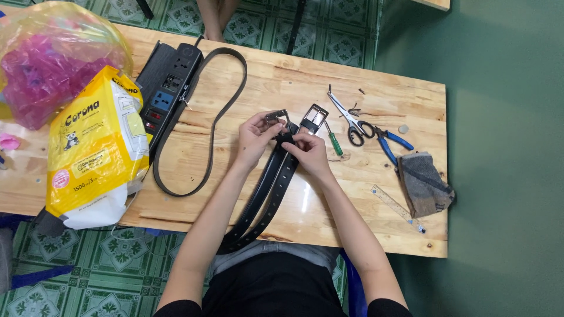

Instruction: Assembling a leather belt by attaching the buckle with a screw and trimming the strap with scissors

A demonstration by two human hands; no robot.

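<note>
Working largest first, the wooden bench [364,194] carries everything: a doubled black belt [267,194] runs from the near edge, where its loop hangs off toward the person's lap, up to the middle of the bench, where both hands meet at its end. A second belt [211,117] lies in a long loop left of it, touching a black power strip [167,88] by the far edge, and a yellow bag [94,147] sits at the left end beside a clear bag of pink stuff [50,64]. The left hand [255,138] is closed on a metal buckle [275,117], fingers curled round its frame; the right hand [308,149] is pinched together on the belt end just beside it. A spare buckle [314,117] rests touching the belt tip on the far side. To do this fitting well, I judge the left hand should keep the buckle steady and square while the right feeds the strap end flat, without twist, keeping the fold tight at the bar. Scissors [352,123], blue-handled pliers [390,144] and a green screwdriver [335,142] lie near to the right, with a grey cloth [424,183] and a clear ruler [393,205] toward the right edge, all within easy reach.
</note>
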